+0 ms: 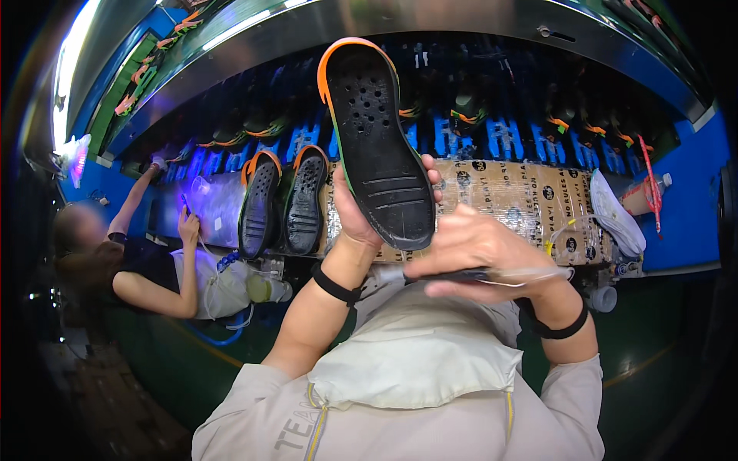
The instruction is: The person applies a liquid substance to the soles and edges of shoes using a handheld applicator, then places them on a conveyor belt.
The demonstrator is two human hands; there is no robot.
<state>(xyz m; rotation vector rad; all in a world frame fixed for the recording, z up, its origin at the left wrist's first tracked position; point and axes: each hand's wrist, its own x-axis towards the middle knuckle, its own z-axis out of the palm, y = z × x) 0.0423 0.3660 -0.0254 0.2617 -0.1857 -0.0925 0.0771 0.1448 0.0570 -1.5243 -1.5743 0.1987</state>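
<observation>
A black shoe sole (377,165) with an orange and green rim stands up in front of me, its holed and ribbed inner face toward me. My left hand (352,211) is closed round it from behind, fingertips showing at its right edge. Just below and right of its lower end, my right hand (480,246) grips a thin dark-handled tool (469,274) with a pale tip at its left end. Motion smears that hand and tool, so its kind is unclear. Two similar black soles, one (259,206) at the left and another (306,201) beside it, rest on the bench.
Cardboard under clear film (500,192) covers the bench. Behind it runs a row of blue fixtures (503,140) with more orange-edged pieces. A white cloth-like item (615,219) and a cup (642,196) lie at the right. A co-worker's arm (157,284) reaches in at the left.
</observation>
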